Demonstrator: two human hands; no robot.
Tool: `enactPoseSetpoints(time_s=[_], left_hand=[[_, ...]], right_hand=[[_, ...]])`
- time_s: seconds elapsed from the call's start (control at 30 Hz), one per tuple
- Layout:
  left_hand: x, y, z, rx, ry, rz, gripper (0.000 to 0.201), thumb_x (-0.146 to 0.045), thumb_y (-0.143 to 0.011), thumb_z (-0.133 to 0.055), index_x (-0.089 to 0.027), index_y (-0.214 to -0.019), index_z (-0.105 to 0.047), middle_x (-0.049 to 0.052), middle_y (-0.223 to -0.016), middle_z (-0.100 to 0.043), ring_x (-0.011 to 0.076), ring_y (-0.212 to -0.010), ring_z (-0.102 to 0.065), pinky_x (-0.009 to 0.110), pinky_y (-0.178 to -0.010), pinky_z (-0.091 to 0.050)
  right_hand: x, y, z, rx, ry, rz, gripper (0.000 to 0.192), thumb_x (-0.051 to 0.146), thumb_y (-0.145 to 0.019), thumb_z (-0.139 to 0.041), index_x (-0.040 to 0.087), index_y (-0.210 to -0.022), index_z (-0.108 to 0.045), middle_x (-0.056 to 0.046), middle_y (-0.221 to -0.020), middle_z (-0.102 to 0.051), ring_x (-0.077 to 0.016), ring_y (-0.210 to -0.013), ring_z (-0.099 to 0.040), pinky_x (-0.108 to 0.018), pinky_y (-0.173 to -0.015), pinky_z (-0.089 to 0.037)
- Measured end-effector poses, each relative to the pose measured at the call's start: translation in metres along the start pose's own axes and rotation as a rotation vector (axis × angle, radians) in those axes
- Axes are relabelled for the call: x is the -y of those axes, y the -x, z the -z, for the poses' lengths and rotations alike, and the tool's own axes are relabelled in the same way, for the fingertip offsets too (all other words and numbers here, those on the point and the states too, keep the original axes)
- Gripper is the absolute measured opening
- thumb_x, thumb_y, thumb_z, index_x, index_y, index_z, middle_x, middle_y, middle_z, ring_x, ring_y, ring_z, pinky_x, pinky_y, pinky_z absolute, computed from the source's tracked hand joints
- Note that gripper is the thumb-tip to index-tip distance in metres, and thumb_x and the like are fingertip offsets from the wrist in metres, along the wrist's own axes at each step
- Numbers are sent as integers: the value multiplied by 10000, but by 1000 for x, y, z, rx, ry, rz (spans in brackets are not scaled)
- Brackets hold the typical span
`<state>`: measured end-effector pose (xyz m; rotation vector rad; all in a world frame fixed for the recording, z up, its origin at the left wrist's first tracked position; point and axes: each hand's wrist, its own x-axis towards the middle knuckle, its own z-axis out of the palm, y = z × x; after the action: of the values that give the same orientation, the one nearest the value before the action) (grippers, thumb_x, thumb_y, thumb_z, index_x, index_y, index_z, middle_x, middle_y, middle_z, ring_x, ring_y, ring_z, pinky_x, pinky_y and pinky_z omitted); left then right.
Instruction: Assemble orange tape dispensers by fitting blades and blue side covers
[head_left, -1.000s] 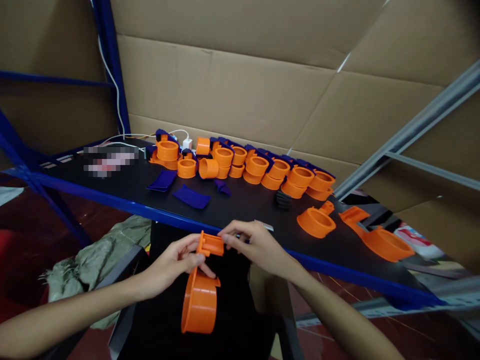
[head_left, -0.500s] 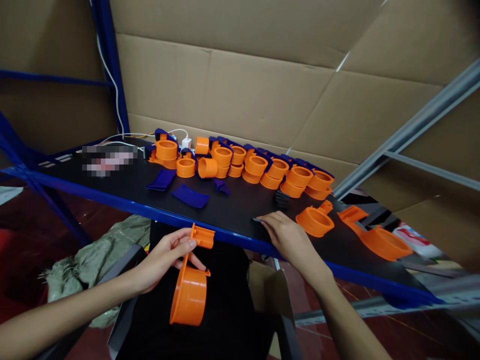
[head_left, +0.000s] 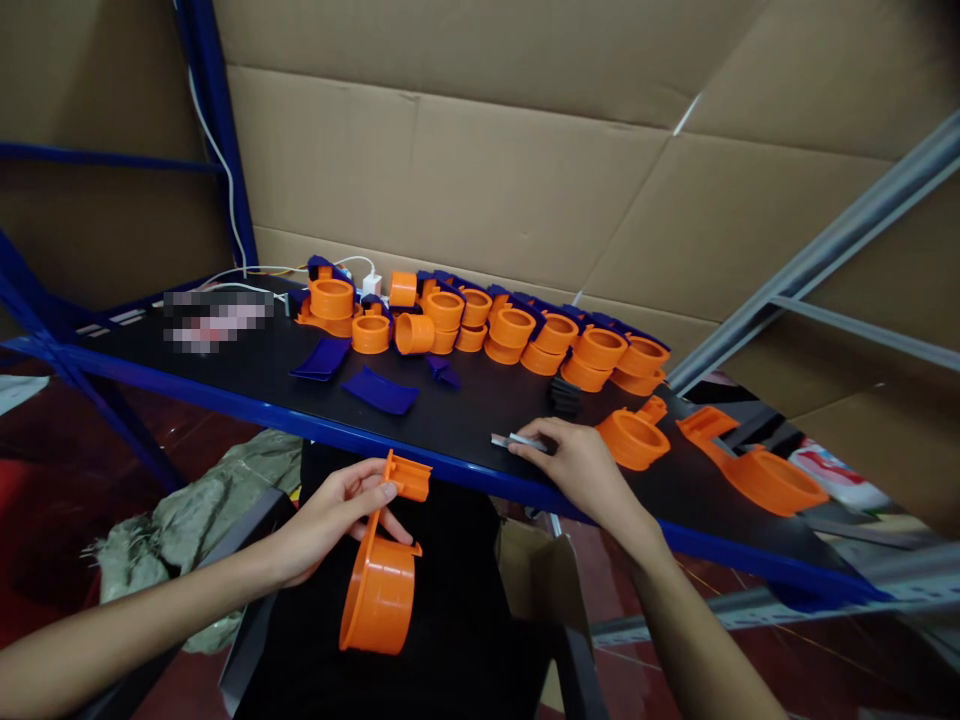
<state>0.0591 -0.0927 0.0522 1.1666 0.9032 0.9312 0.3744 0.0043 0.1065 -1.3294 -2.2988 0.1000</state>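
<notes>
My left hand (head_left: 345, 520) is closed around the arm of an orange plastic ring holder (head_left: 380, 595), held in front of the table edge over my lap. Its wide ring hangs down, and a small slotted bracket points to the right at the top. At the table's front, my right hand (head_left: 559, 455) pinches a thin pale grey strip (head_left: 528, 441). A second short strip end (head_left: 499, 440) shows just left of the fingertips; whether it is also held I cannot tell. To the right of that hand lies another orange ring holder (head_left: 634, 440).
Stacked orange rings with dark blue parts (head_left: 551, 335) line the back of the black table (head_left: 465, 425). Blue curved plates (head_left: 381, 391), a small blue piece (head_left: 442, 372) and black pieces (head_left: 563, 396) lie before them. Another orange holder (head_left: 772, 480) is at right; cardboard (head_left: 465, 170) stands behind.
My right hand has turned and drawn back slightly, and the pale strips now show at its fingertips. My left hand keeps the orange ring holder in nearly the same place.
</notes>
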Motion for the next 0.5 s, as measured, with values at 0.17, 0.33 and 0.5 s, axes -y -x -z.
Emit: enactPoseSetpoints(time_s=[0.17, 0.33, 0.5], left_hand=[[1, 1, -1, 34, 29, 28, 495, -489, -929, -585, -182, -1315, -542, 123, -916, -770, 264, -866, -765, 207, -547, -466], [4, 1, -4, 63, 33, 26, 452, -462, -927, -606, -195, -1288, -552, 116, -973, -757, 251, -839, -773, 171, -497, -413], [5, 2, -5, 108, 31, 28, 399, -459, -936, -596, -193, -1234, -579, 111, -942, -757, 273, -858, -778, 153, -483, -385]], right_hand=[[31, -4, 11, 52, -215, -49, 306, 476, -905, -628, 191, -894, -738, -44, -794, -719, -172, -660, -600, -273, -583, -441], [69, -2, 4, 263, -384, 137, 193, 335, -926, -630, 211, -1007, -753, -50, -950, -696, -154, -791, -628, -256, -698, -484], [88, -1, -15, 246, -321, 225, 166, 232, -909, -668, 231, -1052, -752, -28, -901, -693, -133, -786, -626, -247, -726, -464]])
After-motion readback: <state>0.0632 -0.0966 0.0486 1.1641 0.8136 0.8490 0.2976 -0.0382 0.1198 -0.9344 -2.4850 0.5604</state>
